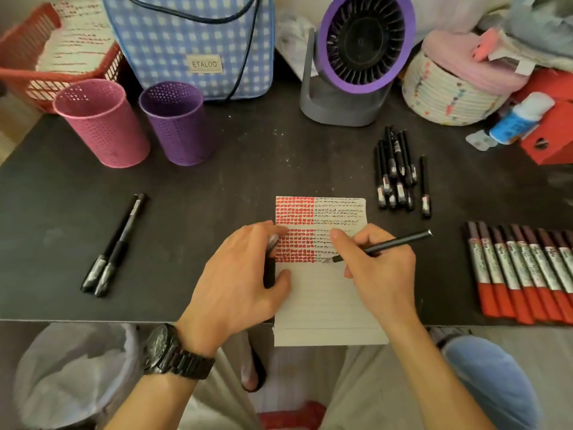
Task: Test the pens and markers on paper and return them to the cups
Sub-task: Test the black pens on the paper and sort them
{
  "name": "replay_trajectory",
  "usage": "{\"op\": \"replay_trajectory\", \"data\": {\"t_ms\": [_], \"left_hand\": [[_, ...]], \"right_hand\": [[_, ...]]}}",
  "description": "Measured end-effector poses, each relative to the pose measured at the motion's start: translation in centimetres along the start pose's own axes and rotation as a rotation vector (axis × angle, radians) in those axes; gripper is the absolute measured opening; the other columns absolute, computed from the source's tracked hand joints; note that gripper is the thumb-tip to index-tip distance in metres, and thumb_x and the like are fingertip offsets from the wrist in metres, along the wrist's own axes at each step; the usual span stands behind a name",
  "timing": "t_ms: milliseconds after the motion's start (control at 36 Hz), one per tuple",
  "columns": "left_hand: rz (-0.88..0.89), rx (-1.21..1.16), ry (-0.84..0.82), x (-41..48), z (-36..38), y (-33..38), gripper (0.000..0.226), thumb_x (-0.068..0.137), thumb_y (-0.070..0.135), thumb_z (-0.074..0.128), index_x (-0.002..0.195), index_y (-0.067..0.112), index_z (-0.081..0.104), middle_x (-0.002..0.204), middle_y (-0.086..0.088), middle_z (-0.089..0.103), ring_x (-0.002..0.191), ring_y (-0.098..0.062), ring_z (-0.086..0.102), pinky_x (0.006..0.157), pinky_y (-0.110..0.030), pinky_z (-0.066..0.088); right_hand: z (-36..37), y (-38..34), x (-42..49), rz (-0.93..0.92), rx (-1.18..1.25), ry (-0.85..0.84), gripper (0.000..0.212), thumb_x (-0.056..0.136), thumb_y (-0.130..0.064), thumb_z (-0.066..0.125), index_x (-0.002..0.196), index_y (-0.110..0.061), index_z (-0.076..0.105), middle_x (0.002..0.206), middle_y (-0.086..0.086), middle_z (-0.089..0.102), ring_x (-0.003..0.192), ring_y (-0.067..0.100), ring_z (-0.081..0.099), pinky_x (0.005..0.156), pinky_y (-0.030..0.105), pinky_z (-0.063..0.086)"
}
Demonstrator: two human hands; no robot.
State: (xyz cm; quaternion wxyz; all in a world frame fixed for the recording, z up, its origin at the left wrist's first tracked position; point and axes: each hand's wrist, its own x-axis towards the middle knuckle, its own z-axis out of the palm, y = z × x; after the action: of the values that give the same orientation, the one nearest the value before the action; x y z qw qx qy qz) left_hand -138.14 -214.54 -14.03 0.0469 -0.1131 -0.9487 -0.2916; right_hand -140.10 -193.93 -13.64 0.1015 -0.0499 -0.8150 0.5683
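- Table (217, 181): dark, matt top, scuffed with pale specks; it bears everything the task concerns.
- Paper (325, 299): a lined white sheet at the centre front, overhanging the near edge. The upper part is filled with red blots on the left and fine black strokes on the right; the lower part is blank.
- Pink cup (105, 128) and purple cup (183, 128): perforated cylinders, upright, at the far left, well apart from the paper and nearer the left hand.
- Markers (521, 274): a tight row at the right with red caps and printed barrels.
- Black pens (395, 172): a loose heap beyond the paper on the right. Two further pens (114, 246) lie side by side on the left.
- Right hand (381, 274): fingers curled round a slim black pen (393, 242). The nib is on the paper at the end of the black strokes, and the long axis rises up and to the right.
- Left hand (235, 280): rests on the paper's left edge, thumb and fingers pinching a short dark cap (270, 265).
- Judgement: recapping depends on the cap lying directly left of the nib, across the sheet.
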Motion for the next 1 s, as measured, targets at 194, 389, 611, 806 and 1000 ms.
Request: {"op": "replay_trajectory", "data": {"t_ms": [194,389,611,806,1000], "left_hand": [[-0.015,-0.024,0.007,0.00,0.02,0.02,0.044,0.079,0.041,0.062,0.118,0.023,0.053,0.119,0.020,0.054,0.110,-0.004,0.048,0.090,0.004,0.024],[-0.007,-0.037,0.011,0.16,-0.03,0.12,0.042,0.080,0.047,0.057,0.114,0.023,0.054,0.112,0.030,0.047,0.105,-0.001,0.050,0.088,0.002,0.028],[-0.015,-0.027,0.001,0.21,-0.02,0.14,0.042,0.080,0.047,0.058,0.112,0.021,0.055,0.119,0.022,0.055,0.103,0.000,0.049,0.086,0.002,0.029],[-0.015,-0.023,0.000,0.21,-0.07,0.18,0.041,0.080,0.047,0.058,0.111,0.022,0.054,0.115,0.028,0.048,0.105,0.000,0.049,0.086,0.002,0.029],[-0.015,-0.037,0.016,0.18,-0.06,0.23,0.042,0.079,0.049,0.056,0.114,0.026,0.053,0.106,0.034,0.044,0.111,0.001,0.050,0.082,-0.001,0.029]], "right_hand": [[0.19,0.87,0.21,0.002,-0.074,0.021,0.029,0.088,-0.029,0.072,0.062,-0.025,0.061,0.047,-0.008,0.062,0.047,0.005,0.058,0.055,0.014,0.044],[0.33,0.97,0.28,0.019,-0.078,0.023,0.028,0.087,-0.029,0.072,0.062,-0.023,0.061,0.048,-0.007,0.063,0.046,0.002,0.058,0.054,0.013,0.044],[0.37,0.81,0.17,0.008,-0.079,0.020,0.034,0.088,-0.019,0.073,0.058,-0.016,0.058,0.046,-0.005,0.062,0.045,0.002,0.059,0.055,0.011,0.043],[0.39,0.67,0.16,0.018,-0.073,0.017,0.027,0.088,-0.020,0.072,0.063,-0.018,0.060,0.046,-0.005,0.062,0.044,0.003,0.058,0.054,0.012,0.044],[0.34,0.59,0.15,0.020,-0.069,0.011,0.026,0.086,-0.019,0.071,0.063,-0.017,0.059,0.045,-0.004,0.062,0.043,0.002,0.057,0.052,0.011,0.043]]}}
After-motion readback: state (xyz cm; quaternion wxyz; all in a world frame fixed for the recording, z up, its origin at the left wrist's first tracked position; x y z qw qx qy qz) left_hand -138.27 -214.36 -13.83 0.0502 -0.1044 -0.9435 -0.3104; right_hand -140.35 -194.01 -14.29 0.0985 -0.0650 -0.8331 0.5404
